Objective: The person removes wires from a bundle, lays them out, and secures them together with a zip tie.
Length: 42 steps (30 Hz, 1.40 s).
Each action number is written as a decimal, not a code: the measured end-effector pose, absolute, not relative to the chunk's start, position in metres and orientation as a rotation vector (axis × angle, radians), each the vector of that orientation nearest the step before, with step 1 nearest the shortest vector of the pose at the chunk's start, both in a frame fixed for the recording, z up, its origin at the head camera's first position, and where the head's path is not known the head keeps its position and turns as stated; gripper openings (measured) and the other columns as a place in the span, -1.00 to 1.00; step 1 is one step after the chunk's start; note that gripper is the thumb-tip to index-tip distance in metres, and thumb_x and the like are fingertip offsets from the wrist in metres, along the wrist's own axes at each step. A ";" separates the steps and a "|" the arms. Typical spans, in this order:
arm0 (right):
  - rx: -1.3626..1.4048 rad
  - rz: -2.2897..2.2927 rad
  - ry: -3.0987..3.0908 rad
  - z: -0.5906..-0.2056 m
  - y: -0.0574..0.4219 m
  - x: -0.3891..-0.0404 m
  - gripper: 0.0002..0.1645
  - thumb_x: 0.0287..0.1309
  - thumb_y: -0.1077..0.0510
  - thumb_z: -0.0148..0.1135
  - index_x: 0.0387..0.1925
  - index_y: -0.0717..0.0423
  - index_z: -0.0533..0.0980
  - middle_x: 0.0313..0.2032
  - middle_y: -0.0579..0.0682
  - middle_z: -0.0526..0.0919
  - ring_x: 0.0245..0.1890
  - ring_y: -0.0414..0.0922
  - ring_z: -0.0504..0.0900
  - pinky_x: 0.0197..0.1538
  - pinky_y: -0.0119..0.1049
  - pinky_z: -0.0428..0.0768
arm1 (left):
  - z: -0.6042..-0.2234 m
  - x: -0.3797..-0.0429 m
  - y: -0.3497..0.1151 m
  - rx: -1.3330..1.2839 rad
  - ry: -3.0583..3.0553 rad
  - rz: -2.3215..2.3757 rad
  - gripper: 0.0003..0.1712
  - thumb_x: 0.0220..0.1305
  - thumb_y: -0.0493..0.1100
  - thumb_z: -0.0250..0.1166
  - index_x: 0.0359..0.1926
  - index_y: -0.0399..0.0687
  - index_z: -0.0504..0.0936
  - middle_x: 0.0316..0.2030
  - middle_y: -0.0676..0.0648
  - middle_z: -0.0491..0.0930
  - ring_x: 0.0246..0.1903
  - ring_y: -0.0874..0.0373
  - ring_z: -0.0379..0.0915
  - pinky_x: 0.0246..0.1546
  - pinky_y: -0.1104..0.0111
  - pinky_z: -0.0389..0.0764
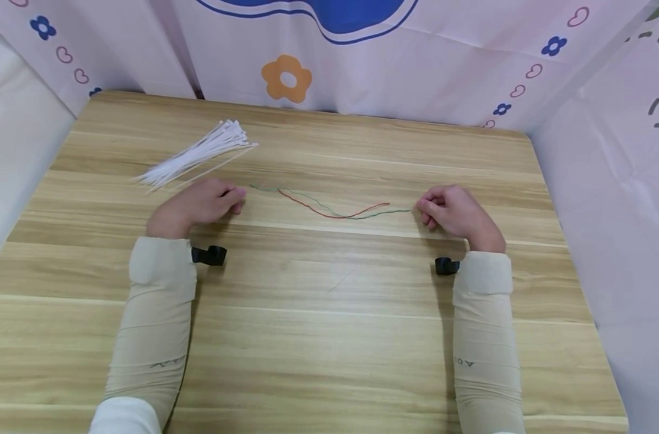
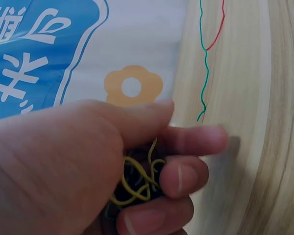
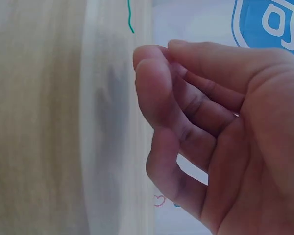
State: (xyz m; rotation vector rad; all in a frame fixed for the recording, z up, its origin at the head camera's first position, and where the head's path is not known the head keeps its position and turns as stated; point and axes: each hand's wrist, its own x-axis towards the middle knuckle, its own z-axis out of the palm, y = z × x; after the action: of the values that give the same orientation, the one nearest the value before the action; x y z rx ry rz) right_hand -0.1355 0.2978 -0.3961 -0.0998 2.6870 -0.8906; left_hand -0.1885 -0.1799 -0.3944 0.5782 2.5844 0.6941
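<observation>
My left hand (image 1: pixel 201 204) curls its fingers around a small tangle of thin wire (image 2: pixel 148 183), yellow and dark strands, seen in the left wrist view. The head view hides this tangle. A green wire (image 1: pixel 383 212) and a red wire (image 1: pixel 307 205) lie loosely crossed on the table between the hands. The left fingertips are just short of the green wire's left end. Close to its right end is my right hand (image 1: pixel 451 211), fingers loosely bent. In the right wrist view, the green wire (image 3: pixel 130 20) ends apart from those fingertips, and nothing shows in that hand.
White cable ties (image 1: pixel 199 154) lie in a bundle behind the left hand, one slightly apart. The wood-grain table (image 1: pixel 318 349) meets a printed cloth (image 1: pixel 362 78) at its back edge. Black wrist cameras (image 1: pixel 216 255) jut inward from both sleeves.
</observation>
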 end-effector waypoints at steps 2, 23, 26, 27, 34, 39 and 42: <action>-0.099 -0.913 2.685 -0.394 0.297 -0.135 -0.67 0.60 0.04 0.12 -0.13 0.18 0.67 -0.35 0.08 0.72 -0.37 -0.06 0.69 -0.25 -0.29 0.58 | -0.393 -0.188 -0.179 0.579 2.585 0.699 -0.49 0.72 0.01 -0.07 -0.30 -0.12 0.66 -0.53 0.01 0.39 -0.47 0.09 0.27 -0.32 0.23 0.32; -0.211 -0.908 2.733 -0.375 0.273 -0.128 -0.68 0.59 -0.01 0.14 -0.09 0.12 0.67 -0.39 0.08 0.69 -0.35 0.03 0.63 -0.16 -0.17 0.52 | -0.384 -0.182 -0.154 0.733 2.487 0.910 -0.83 0.49 -0.25 0.17 0.02 -0.14 0.59 -0.17 -0.11 0.55 -0.30 0.09 0.36 -0.23 0.33 0.43; -0.246 -0.936 2.726 -0.371 0.264 -0.126 -0.71 0.57 0.02 0.17 -0.08 0.14 0.67 -0.37 0.10 0.70 -0.35 0.03 0.66 -0.15 -0.21 0.56 | -0.382 -0.180 -0.150 0.756 2.478 0.941 -0.81 0.57 -0.20 0.18 0.07 -0.16 0.59 -0.10 -0.11 0.57 -0.21 0.08 0.38 -0.14 0.31 0.43; -0.266 -0.948 2.723 -0.370 0.261 -0.126 -0.72 0.57 0.03 0.17 -0.08 0.15 0.67 -0.37 0.11 0.71 -0.35 0.03 0.68 -0.15 -0.23 0.57 | -0.381 -0.179 -0.148 0.765 2.474 0.954 -0.80 0.58 -0.19 0.17 0.09 -0.17 0.59 -0.10 -0.12 0.57 -0.21 0.07 0.37 -0.14 0.31 0.43; -0.478 -1.005 2.708 -0.367 0.232 -0.125 -0.75 0.55 0.07 0.21 -0.04 0.15 0.68 -0.35 0.12 0.74 -0.36 0.02 0.73 -0.27 -0.29 0.62 | -0.381 -0.175 -0.134 0.869 2.384 1.095 -0.69 0.63 -0.23 0.08 0.24 -0.27 0.55 -0.14 -0.15 0.50 -0.24 0.05 0.33 -0.19 0.35 0.39; -0.628 -1.030 2.715 -0.365 0.207 -0.122 -0.75 0.53 0.03 0.24 -0.03 0.09 0.70 -0.27 0.03 0.77 -0.31 -0.09 0.73 -0.23 -0.23 0.64 | -0.378 -0.169 -0.121 0.888 2.225 1.202 -0.60 0.67 -0.21 0.00 0.40 -0.21 0.41 -0.23 -0.14 0.40 -0.30 0.05 0.31 -0.23 0.34 0.39; -0.721 -1.022 2.762 -0.363 0.193 -0.117 -0.77 0.51 0.00 0.27 -0.04 0.02 0.72 -0.19 -0.08 0.80 -0.25 -0.18 0.72 -0.19 -0.21 0.65 | -0.376 -0.164 -0.112 0.855 2.097 1.297 -0.57 0.67 -0.26 -0.07 0.44 -0.15 0.34 -0.28 -0.13 0.37 -0.39 0.08 0.26 -0.31 0.35 0.38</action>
State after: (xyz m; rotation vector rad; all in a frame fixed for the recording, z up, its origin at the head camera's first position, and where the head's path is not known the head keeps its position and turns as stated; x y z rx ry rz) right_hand -0.1175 0.1934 -0.3629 -0.7212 2.7624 -1.0216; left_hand -0.1644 -0.1119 -0.3755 0.8549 2.0965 1.2970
